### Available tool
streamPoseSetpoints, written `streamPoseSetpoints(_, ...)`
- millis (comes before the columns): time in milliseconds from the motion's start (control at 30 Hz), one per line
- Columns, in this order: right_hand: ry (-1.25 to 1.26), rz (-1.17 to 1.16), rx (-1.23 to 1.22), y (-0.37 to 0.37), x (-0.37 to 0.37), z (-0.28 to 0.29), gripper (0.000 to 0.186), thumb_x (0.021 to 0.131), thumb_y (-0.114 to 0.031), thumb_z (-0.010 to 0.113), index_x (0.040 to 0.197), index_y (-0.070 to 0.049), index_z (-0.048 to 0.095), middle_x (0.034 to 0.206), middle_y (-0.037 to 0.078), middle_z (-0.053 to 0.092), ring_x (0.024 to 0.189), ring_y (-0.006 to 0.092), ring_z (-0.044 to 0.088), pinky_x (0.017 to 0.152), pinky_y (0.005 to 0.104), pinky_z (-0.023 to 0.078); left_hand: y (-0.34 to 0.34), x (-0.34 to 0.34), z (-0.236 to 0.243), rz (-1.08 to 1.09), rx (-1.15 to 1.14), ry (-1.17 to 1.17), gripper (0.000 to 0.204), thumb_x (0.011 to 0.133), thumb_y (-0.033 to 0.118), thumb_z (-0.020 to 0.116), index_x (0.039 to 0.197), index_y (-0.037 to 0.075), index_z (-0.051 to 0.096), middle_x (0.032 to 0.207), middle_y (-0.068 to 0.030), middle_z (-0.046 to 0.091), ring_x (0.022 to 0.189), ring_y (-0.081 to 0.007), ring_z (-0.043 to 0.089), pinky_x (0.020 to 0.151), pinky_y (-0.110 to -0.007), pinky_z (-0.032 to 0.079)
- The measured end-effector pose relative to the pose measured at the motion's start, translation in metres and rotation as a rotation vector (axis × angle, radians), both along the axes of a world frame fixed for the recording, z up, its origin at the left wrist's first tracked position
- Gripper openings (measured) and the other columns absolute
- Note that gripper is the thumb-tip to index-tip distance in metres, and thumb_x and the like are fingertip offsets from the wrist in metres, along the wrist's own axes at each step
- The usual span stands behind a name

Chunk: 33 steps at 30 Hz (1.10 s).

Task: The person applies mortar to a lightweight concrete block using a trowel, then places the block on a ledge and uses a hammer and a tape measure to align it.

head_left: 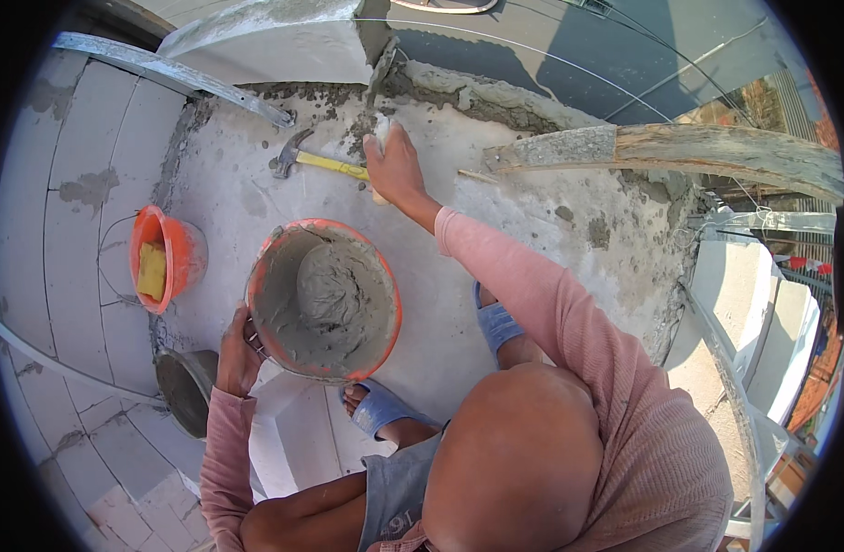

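My right hand (396, 167) is closed round the handle of a mortar-coated trowel (379, 81). Its narrow-looking blade points away from me, against the end of a pale block (284, 46). Close by my left knee, my left hand (239, 353) grips the side of an orange-rimmed bucket (396, 308), its fingers partly hidden. Wet grey mortar (332, 290) is heaped inside that bucket. Left of my right hand a claw hammer (322, 162) with a yellow handle lies on the floor, the handle's end close to my wrist.
A small orange bucket (198, 256) with a yellow sponge (151, 270) stands by the left block wall (77, 221). Below it is a dark bucket (180, 391). A wooden plank (707, 152) juts in from the right, a metal bar (178, 72) from the upper left. Fresh mortar (477, 92) lines the far edge.
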State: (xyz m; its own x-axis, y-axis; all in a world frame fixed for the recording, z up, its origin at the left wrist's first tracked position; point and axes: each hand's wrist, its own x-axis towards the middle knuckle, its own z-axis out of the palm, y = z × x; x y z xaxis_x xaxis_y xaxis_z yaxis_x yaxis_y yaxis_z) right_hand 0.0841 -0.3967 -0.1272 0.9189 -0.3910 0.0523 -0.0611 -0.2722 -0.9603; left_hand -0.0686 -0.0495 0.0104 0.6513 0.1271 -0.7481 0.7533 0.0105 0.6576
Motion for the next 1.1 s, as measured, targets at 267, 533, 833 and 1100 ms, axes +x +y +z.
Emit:
streamPoseSetpoints(267,0.111,0.233,-0.050,-0.003,-0.075,0.053,0.065,0.101,-0.026,0.059,0.143,0.018,0.037,0.124,0.040,0.056,0.116,0.0501,0.061,0.098,0.0534,0.051,0.011,-0.003,0.002,-0.021,-0.032,0.011,0.050,0.110,0.047,0.047,0.136,0.005,0.058,0.119,-0.0114,0.069,0.104,-0.0231,0.069,0.089,-0.043,0.058)
streamPoseSetpoints(533,0.235,0.125,0.288,-0.050,-0.052,0.070,0.048,0.101,-0.028,0.060,0.127,0.012,0.051,0.079,0.019,0.069,0.054,0.0270,0.069,0.051,0.0407,0.057,0.004,0.001,0.004,-0.035,-0.013,0.036,0.052,0.111,0.047,0.046,0.137,0.005,0.058,0.122,-0.0122,0.068,0.106,-0.0249,0.069,0.092,-0.045,0.058)
streamPoseSetpoints(833,0.238,0.275,0.331,-0.026,-0.086,0.110,0.045,0.103,-0.031,0.063,0.128,0.006,0.054,0.075,0.012,0.066,0.057,0.0193,0.068,0.053,0.0349,0.055,0.003,0.000,0.008,0.001,-0.035,0.062,0.049,0.111,0.046,0.046,0.137,0.006,0.058,0.119,-0.0098,0.068,0.100,-0.0215,0.069,0.089,-0.041,0.059)
streamPoseSetpoints(1100,0.362,0.587,0.247,-0.091,-0.170,0.164,0.054,0.100,-0.019,0.070,0.145,0.005,0.051,0.088,0.008,0.065,0.059,0.0096,0.059,0.052,0.0252,0.049,0.002,0.005,0.025,-0.123,0.048,0.029,0.049,0.109,0.048,0.051,0.132,0.007,0.063,0.107,-0.0059,0.062,0.090,-0.0160,0.061,0.084,-0.035,0.055)
